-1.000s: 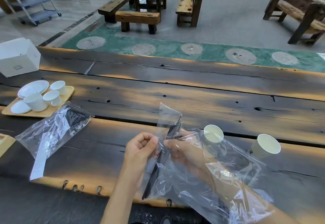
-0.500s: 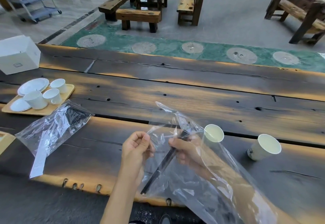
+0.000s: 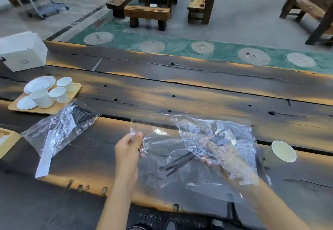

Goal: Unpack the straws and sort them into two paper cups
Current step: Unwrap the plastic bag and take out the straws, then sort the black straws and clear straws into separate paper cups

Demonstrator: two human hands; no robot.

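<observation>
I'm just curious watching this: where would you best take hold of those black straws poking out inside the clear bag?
Probably by the free lower-left ends of the black straws, coming from the bag's open left edge that the left hand pinches. They lie slanted, upper ends under the right hand inside the clear bag.

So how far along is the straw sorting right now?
Early. Left hand pinches the open bag; right hand is inside it, gripping black straws. The right cup looks empty; the other cup sits blurred behind plastic. A second bag lies untouched.
</observation>
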